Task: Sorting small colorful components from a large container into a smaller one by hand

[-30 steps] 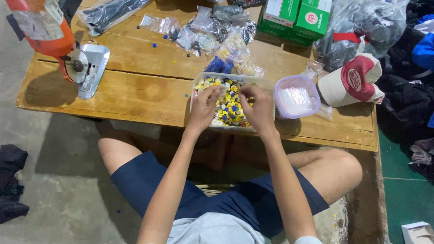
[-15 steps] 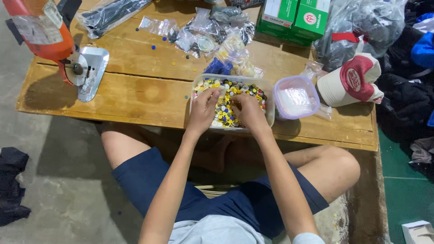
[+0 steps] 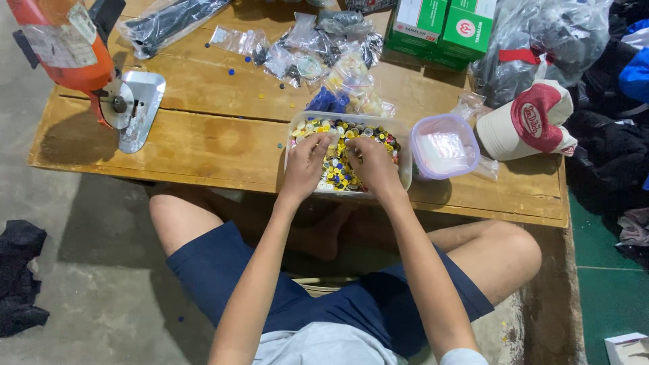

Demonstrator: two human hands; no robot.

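Observation:
A clear plastic tray (image 3: 403, 145) full of small yellow, white and dark buttons (image 3: 340, 170) sits at the near edge of a low wooden table (image 3: 196, 145). Both hands reach into it from above. My left hand (image 3: 306, 164) rests on the left half of the tray with bent fingers among the buttons. Over the right half lies my right hand (image 3: 374, 167), fingers curled down into the pile. What the fingertips pinch is hidden.
A lilac-rimmed clear tub (image 3: 444, 145) stands right of the tray, then a red and white cap (image 3: 529, 122). Small plastic bags (image 3: 318, 54) and green boxes (image 3: 443, 27) lie behind. An orange cutting machine (image 3: 81, 57) stands at the table's left. Dark clothes (image 3: 608, 115) pile at right.
Both hands have shifted a little inside the tray, staying among the buttons. The view has drifted slightly, so the tray sits a bit lower in the picture.

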